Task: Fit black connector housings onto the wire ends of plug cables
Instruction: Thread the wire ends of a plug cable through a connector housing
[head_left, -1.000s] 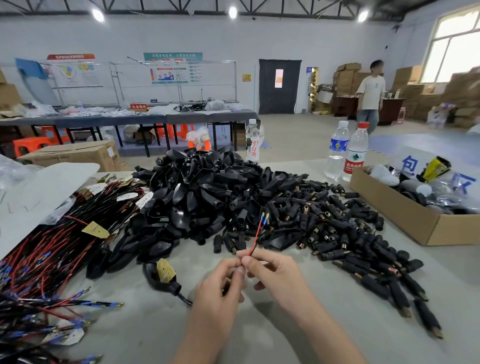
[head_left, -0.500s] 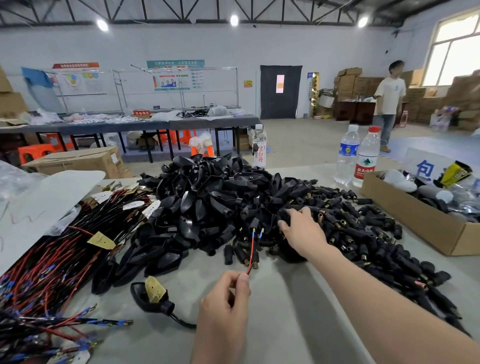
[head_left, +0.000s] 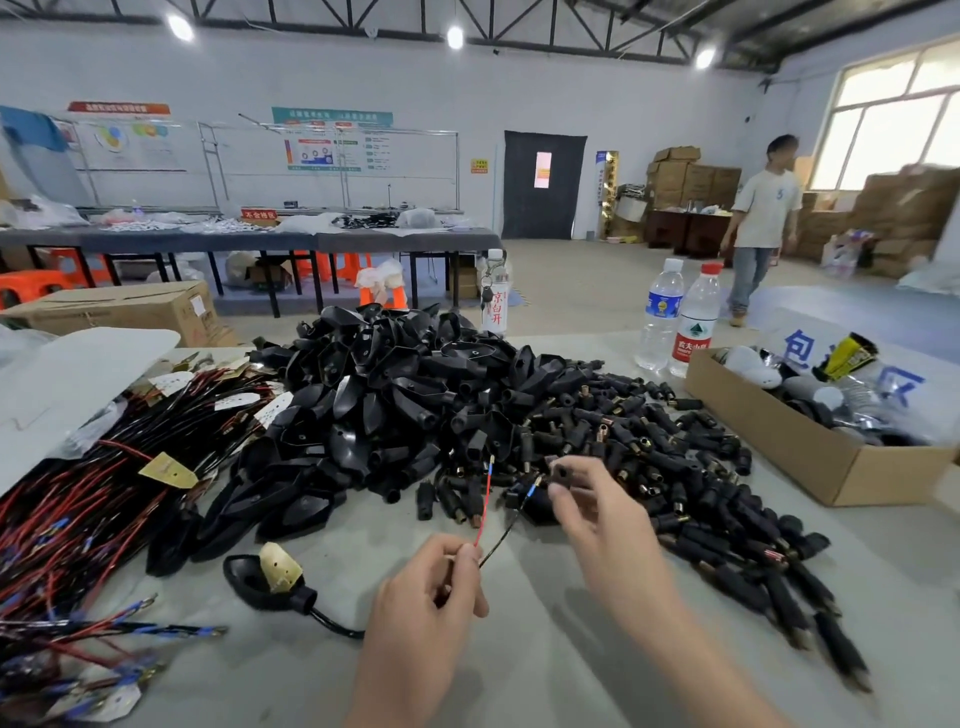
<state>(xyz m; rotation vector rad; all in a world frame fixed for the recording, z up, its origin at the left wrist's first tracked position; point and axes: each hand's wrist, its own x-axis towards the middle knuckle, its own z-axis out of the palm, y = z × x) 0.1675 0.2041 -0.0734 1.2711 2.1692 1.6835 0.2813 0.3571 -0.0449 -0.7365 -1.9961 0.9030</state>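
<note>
Left hand (head_left: 426, 613): your fingers pinch thin red-and-black wires (head_left: 483, 506); steady them.
Right hand (head_left: 602, 514): fingers hold small black plastic housing (head_left: 561, 474); align it.

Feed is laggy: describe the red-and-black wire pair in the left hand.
The thin red-and-black wire pair forks upward from the left hand, which pinches it. Each wire ends in a blue sleeve. The red one stands free; the black one's end reaches toward the small black plastic housing pinched by the right hand.
</note>
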